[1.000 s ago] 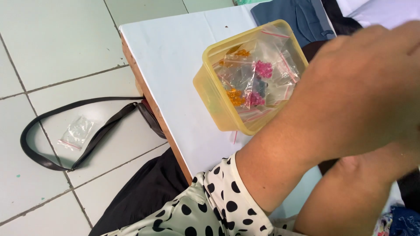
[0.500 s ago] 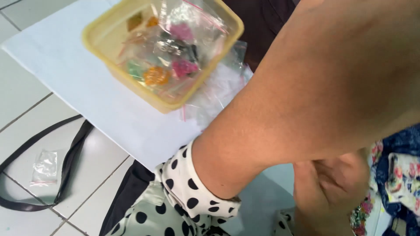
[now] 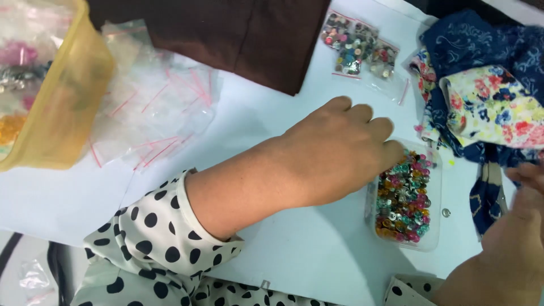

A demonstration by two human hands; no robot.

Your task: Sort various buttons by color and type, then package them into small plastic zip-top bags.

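- Left hand (image 3: 334, 150) is reaching across the white table (image 3: 294, 249), fingers together and curled, tips touching the top edge of a clear tray of coloured beads (image 3: 403, 199).
- Right hand (image 3: 518, 238) is sitting at the lower right edge, just beside floral fabric (image 3: 487, 107); finger state cannot be told.
- Yellow tub (image 3: 62, 107) is standing at far left, beside empty small plastic bags (image 3: 158, 107).
- Brown cloth (image 3: 238, 39) is lying at the top, with bags of beads (image 3: 357, 48) just beside it.

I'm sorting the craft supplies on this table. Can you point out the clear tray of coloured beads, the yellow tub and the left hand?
Tray of coloured beads (image 3: 404, 199), head view: on the beads in its middle.
Yellow tub (image 3: 73, 96), head view: on its side wall.
Left hand (image 3: 334, 150), head view: on the back of the hand.
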